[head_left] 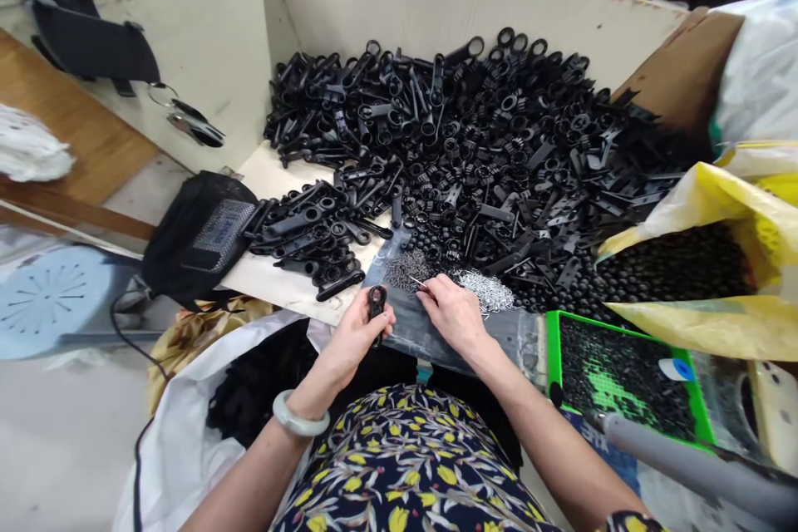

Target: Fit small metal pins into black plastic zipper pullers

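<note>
My left hand (pixel 358 331) is wrapped round a black plastic part (pixel 376 304) with a ring at its top, held near the front edge of the bench. To its right, my right hand (pixel 454 314) pinches a thin pale metal piece (pixel 417 282), whose tip points left over a small pile of dark grey screws (pixel 405 269). Bright silver pins (pixel 490 291) lie just beyond my right hand. Both hands are above a grey work surface (pixel 424 331), apart from each other.
A large heap of black plastic parts (pixel 436 125) fills the back. A green tray (pixel 554 357) of small black pieces and a yellow bag (pixel 679 316) are at the right. A black pouch (pixel 199 233) and a white sack (pixel 180 424) are at the left.
</note>
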Motion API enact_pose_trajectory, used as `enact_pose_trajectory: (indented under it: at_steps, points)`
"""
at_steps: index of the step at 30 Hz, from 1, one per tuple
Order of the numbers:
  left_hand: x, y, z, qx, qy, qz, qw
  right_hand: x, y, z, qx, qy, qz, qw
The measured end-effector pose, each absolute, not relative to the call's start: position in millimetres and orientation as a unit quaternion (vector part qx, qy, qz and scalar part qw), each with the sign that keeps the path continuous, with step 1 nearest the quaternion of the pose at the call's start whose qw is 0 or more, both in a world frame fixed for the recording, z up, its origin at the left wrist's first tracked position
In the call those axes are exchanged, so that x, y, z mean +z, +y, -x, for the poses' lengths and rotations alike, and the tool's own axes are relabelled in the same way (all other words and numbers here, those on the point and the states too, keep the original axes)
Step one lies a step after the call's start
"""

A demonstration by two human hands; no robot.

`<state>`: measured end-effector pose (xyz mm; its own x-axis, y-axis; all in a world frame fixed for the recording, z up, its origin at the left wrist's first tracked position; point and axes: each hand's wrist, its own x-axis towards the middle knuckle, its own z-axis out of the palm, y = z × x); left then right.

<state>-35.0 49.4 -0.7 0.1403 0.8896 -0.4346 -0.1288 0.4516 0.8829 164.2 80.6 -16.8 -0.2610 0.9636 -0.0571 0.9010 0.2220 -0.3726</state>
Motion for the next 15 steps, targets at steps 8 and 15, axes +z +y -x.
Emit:
enact_pose_trajectory:
  at_steps: [8,15]
  points:
    - [-6,60,13,0.196,0.639,-0.675,0.313,-6,65,-181,0.245,-0.748,0.599,0.149]
    - [-21,73,3,0.127,0.613,-0.750,0.214,-4,46,-190,0.312,-0.705,0.600,0.213]
